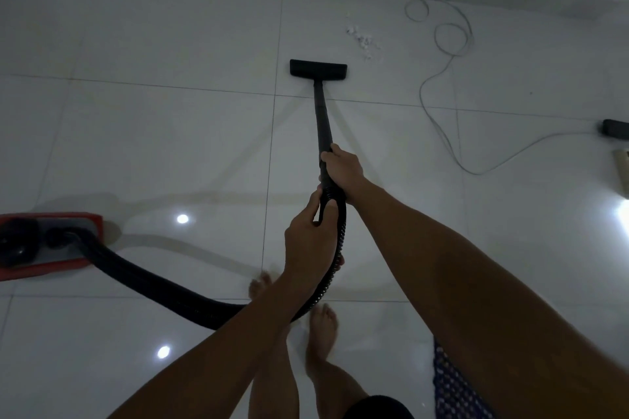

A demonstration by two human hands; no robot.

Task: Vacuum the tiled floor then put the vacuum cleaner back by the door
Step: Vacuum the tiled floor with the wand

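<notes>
Here the right hand [341, 169] grips the wand [321, 119] and the left hand [308, 241] grips the hose [153, 277]; the floor head [318, 70] lies far ahead, white debris [362, 39] just beyond-right.

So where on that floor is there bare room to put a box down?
Bare tiles stretch left of the floor nozzle, beyond the red vacuum body. It is crowded on the right: a looping thin cable, white crumbs and a dark block at the edge.
</notes>
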